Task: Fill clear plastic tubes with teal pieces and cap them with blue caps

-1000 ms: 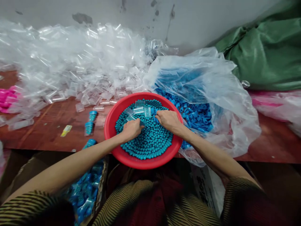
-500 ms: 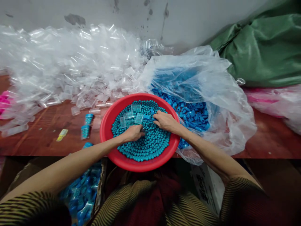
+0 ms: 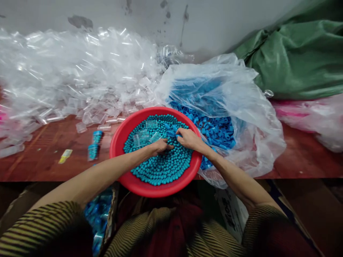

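Observation:
A round red basin (image 3: 115, 142) holds turquoise beads (image 3: 160, 171). My left hand (image 3: 160, 146) is low over the beads near the middle, its fingers curled and pointing right; what they hold, if anything, cannot be made out. On the right side of the basin, my right hand (image 3: 189, 138) has its thumb and fingers bent around a small blue plastic cap (image 3: 178, 135). More blue caps lie on the beads beside its fingertips. Several clear plastic containers (image 3: 143, 135) rest on the beads left of my hands.
Clear containers (image 3: 88, 71) are heaped behind and left. An open plastic bag (image 3: 257, 117) spills blue caps (image 3: 214, 128) at right. Two bead-filled containers (image 3: 93, 151) lie left of the basin. Below the table edge, a box holds blue filled pieces (image 3: 99, 214). Green fabric (image 3: 297, 60) is back right.
My left hand has risen slightly and moved toward my right hand. More blue caps show beside my right fingertips. The camera view has shifted slightly.

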Tool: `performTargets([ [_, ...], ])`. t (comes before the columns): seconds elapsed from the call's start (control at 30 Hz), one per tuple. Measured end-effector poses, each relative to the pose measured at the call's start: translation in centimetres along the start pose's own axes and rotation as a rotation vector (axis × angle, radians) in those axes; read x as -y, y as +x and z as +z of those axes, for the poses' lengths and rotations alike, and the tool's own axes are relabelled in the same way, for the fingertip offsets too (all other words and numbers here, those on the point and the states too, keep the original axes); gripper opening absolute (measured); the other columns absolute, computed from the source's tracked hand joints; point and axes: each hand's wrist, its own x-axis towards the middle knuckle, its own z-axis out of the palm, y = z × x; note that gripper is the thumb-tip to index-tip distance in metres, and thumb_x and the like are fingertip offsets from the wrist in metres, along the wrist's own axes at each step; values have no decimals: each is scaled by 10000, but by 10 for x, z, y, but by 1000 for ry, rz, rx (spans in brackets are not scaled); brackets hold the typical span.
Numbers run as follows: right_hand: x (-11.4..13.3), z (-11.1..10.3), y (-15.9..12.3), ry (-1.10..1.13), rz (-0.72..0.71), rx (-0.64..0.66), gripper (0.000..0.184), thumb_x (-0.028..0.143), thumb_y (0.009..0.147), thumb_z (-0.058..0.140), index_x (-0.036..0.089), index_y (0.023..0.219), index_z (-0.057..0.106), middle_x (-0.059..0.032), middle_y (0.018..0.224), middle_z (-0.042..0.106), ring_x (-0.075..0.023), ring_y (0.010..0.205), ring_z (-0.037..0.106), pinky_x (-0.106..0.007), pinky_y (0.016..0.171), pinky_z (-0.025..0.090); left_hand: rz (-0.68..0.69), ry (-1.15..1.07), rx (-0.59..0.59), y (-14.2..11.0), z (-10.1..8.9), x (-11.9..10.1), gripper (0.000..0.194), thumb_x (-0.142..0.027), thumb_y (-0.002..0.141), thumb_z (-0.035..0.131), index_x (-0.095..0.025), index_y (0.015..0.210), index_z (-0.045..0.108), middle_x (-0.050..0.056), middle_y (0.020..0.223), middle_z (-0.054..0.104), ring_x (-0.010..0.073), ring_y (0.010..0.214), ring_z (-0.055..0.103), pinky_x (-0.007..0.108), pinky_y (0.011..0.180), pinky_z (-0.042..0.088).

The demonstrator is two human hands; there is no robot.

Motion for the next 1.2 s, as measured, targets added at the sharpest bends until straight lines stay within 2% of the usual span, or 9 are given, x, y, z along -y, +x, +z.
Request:
performTargets([
  [0.13,-7,3,-2,162,9,-57,323,122,803,381,125,1096,517,-113,994,671,-206,883,616,-266,738,431,3,-139,78,-15,-20,5,245,-258,617,695,-161,799,562,-35,608,529,88,532,485,194,478,364],
  [0.3,0,18,-4,197,-110,9,472,119,865,335,121,1333,396,-111,1036,680,-201,887,639,-286,774,446,6,-209,87,-29,-26,7,277,-282,628,712,-158,832,570,-22,694,549,102,616,520,228,574,399],
  [0.47,4,25,-7,265,-215,-75,350,229,921,373,174,1200,578,-82,1111,671,-191,1002,622,-287,857,439,14,-318,77,-36,-26,3,263,-251,635,739,-157,818,577,-16,717,568,97,632,540,232,609,435],
  [0.53,4,24,-8,281,-217,-105,328,225,905,425,178,1181,596,-78,1085,683,-194,990,629,-292,856,443,8,-362,131,-39,-28,2,276,-254,642,743,-163,826,558,-17,706,574,101,618,561,236,597,458],
  [0.67,4,19,-12,347,-218,-180,304,185,880,474,162,1147,616,-75,1016,700,-185,917,647,-285,824,454,-24,-393,244,-43,-31,0,330,-306,662,733,-187,880,516,8,740,619,167,652,635,260,543,484],
  [0.77,6,18,-17,357,-279,-220,282,176,873,483,168,1118,623,-76,1030,688,-183,948,630,-289,840,448,-29,-412,183,-47,-30,-1,311,-305,664,730,-183,857,519,-8,728,608,146,630,627,247,535,486],
  [0.87,9,19,-22,316,-285,-233,263,187,876,481,169,1094,627,-76,1014,687,-183,926,630,-285,819,449,41,-418,88,-52,-28,-1,285,-284,659,739,-157,812,536,-12,703,605,99,622,604,205,571,476],
  [1.07,13,24,-24,304,-276,-260,236,210,886,472,177,1023,661,-65,966,699,-169,876,637,-259,785,446,109,-375,94,-61,-22,1,397,-431,668,711,-173,887,503,-12,645,604,134,553,616,237,500,488],
  [1.2,13,27,-23,373,-305,-272,240,212,886,480,187,1019,678,-52,913,710,-152,833,645,-236,744,449,163,-389,94,-66,-21,2,525,-427,674,707,-186,1084,484,-29,667,580,128,526,604,237,454,495],
])
